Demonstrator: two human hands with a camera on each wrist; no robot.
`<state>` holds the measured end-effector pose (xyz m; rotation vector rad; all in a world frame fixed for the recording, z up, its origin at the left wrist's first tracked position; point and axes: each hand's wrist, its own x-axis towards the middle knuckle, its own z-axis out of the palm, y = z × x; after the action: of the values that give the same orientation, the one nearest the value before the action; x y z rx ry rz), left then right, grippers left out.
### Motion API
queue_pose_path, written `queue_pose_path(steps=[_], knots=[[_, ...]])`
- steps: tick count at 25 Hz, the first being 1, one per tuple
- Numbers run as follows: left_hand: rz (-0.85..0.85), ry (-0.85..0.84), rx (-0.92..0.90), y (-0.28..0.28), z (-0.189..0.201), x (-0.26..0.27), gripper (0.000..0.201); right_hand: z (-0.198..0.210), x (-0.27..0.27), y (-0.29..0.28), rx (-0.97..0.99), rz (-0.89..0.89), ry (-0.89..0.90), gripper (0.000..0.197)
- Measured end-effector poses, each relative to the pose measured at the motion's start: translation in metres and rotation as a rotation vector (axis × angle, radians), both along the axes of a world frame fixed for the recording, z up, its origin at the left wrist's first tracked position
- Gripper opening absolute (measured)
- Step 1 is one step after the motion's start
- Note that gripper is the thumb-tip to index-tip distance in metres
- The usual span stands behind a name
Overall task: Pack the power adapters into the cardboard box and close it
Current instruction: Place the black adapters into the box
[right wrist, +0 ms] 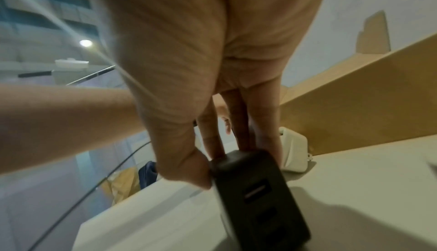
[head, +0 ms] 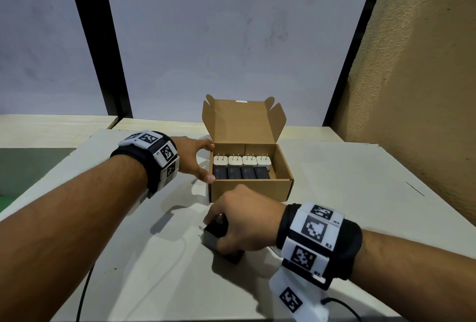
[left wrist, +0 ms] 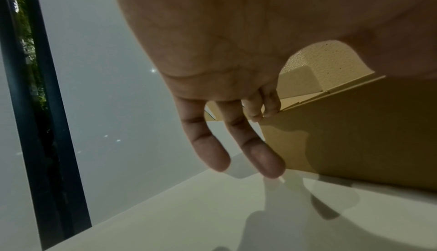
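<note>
An open cardboard box (head: 249, 190) stands mid-table with its lid (head: 240, 122) raised at the back. Inside lie a row of white adapters (head: 242, 160) and a row of black adapters (head: 242, 172). My left hand (head: 203, 162) spans the box's left wall, thumb at the near corner and straight fingers (left wrist: 272, 161) against the far corner of the box (left wrist: 354, 133). In front of the box my right hand (head: 219, 229) pinches a black adapter (head: 215, 238) on the table. The right wrist view shows that black adapter (right wrist: 255, 195) between thumb and fingers (right wrist: 214, 161), and a white adapter (right wrist: 293, 150) beside the box wall (right wrist: 354, 109).
The pale table (head: 360, 205) has bare surface to the right of the box. Its left edge drops off near my left forearm. A thin black cable (head: 85, 288) runs at the near left, another cable (head: 342, 306) at the near right. A tan wall (head: 412, 89) rises on the right.
</note>
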<state>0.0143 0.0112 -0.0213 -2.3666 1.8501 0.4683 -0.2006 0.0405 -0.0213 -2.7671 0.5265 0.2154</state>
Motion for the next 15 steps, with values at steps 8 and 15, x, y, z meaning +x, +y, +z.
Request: queue_pose_path(steps=[8,15], knots=[[-0.006,0.005,0.000,-0.007,0.008,-0.004,0.103,0.063,-0.013,-0.043,-0.052,-0.227,-0.236,0.037],[0.000,0.010,-0.014,-0.005,0.004,-0.003,0.097,0.053,-0.015,-0.122,-0.190,-0.524,-0.296,0.042]])
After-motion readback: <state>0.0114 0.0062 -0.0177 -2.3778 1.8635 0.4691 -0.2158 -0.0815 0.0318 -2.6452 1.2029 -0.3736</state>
